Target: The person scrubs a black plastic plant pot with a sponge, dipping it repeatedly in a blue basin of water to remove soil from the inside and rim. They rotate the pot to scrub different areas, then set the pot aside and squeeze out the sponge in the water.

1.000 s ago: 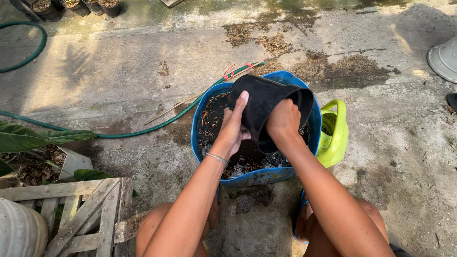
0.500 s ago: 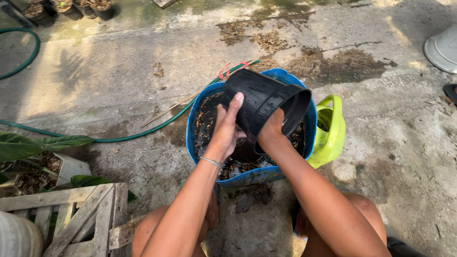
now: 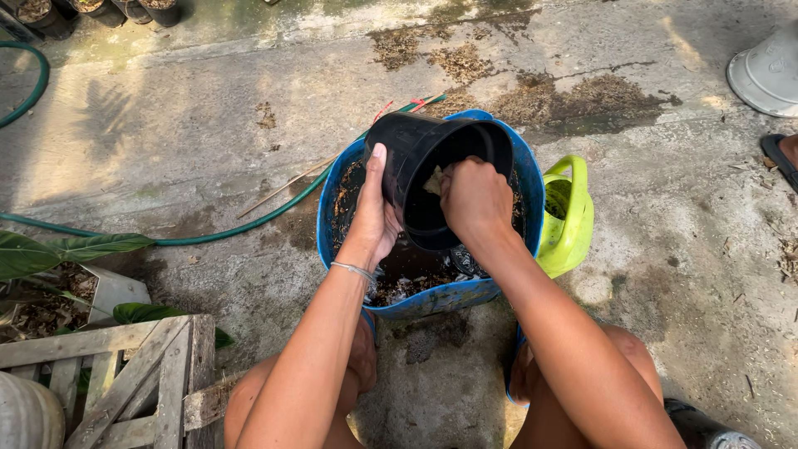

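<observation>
A black plastic plant pot (image 3: 416, 158) is tilted on its side over a blue basin (image 3: 432, 299) of dark, dirty water. My left hand (image 3: 374, 216) is pressed flat against the pot's outer wall, holding it. My right hand (image 3: 474, 199) is at the pot's mouth, closed on a small pale scrubbing pad (image 3: 434, 180) inside the rim; most of the pad is hidden by the fingers. A thin bracelet sits on my left wrist. My knees are on either side below the basin.
A lime-green watering can (image 3: 569, 220) stands against the basin's right side. A green hose (image 3: 208, 237) crosses the concrete at left. A wooden crate (image 3: 125, 374) and leafy plant (image 3: 50, 249) lie at lower left. An upturned grey pot (image 3: 769, 71) sits at upper right, small pots at top left.
The pot has been turned so its open mouth faces me. My right hand moved from the pot's outside to its mouth, and my left hand shifted down its side.
</observation>
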